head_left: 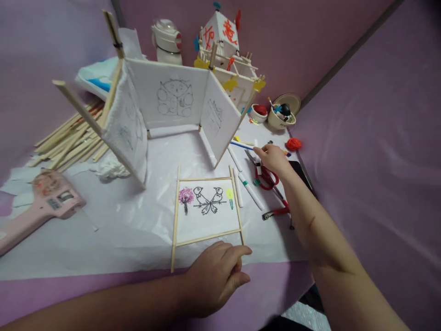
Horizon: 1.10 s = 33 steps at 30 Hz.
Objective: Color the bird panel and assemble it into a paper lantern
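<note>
A stick-framed drawing [208, 223] of two black-outlined birds between a pink flower and a yellow one lies flat just beyond the left hand [215, 276], whose thumb and forefinger stand apart, empty. The right hand [274, 158] reaches beside white markers [251, 191] and scissors [267, 179], its grip unclear. Farther back, red 如意 marks a paper house [217, 34] on the white sheet [131, 248], against pinkish-purple walls [365, 138].
</note>
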Available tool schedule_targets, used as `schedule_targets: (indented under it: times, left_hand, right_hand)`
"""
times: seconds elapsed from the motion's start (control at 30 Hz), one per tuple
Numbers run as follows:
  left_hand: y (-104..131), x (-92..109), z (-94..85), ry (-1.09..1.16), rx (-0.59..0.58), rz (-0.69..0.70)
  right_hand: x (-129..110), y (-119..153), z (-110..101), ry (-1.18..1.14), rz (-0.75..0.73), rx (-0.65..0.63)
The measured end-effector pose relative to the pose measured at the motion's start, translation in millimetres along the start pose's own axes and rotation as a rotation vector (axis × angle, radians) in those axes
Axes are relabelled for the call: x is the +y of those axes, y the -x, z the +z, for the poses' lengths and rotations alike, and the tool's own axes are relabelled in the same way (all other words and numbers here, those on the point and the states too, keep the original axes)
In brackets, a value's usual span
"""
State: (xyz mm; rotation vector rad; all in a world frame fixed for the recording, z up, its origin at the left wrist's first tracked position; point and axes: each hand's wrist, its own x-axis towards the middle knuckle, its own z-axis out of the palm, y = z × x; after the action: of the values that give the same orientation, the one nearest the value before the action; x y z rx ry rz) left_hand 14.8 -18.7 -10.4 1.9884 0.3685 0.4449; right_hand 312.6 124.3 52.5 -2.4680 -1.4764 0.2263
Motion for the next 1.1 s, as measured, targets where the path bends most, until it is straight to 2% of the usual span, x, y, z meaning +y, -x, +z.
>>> schedule_targets:
  times: [0.1,0.27,0.4,0.5,0.53,0.63,0.7,0.83,0.97,1.1]
  left_hand:
    - [-1,-1,-0.1,-0.013,0.019,0.025]
    - [-1,0,-1.4,-0.038,0.023,0.05]
    - [-1,1,-1.9,-0.026,0.017,0.057]
    - [1,-1,1.0,0.015,0.106,0.075]
    - [2,-2,2.4,0.027,0.167,0.088]
    - [3,-4,5.8,0.016,0.336,0.121]
    - [2,-4,6.5,-0.047,0.303,0.123]
    - [1,-2,6.4,-0.197,0.057,0.138]
    - [3,-2,5.5,-0.147,0.056,0.089]
    - [4,-3,2.7,0.022,-0.004,0.044]
  right_hand:
    - [-13,32,-4,0.106,-0.061,0.01]
    - [-16,109,1,0.324,-0.139,-0.215]
    - [-5,145,9,0.339,-0.151,-0.175]
    - [11,172,-7,0.259,-0.122,-0.179]
    - [16,183,-16,0.211,-0.166,-0.227]
    - [27,218,-39,0.032,-0.429,-0.398]
    - [27,235,-48,-0.053,-0.529,-0.458]
    - [16,245,-58,-0.216,-0.517,-0.472]
    - [3,237,-55,-0.568,-0.459,-0.492]
    - [-9,237,-24,-0.858,-0.465,-0.492]
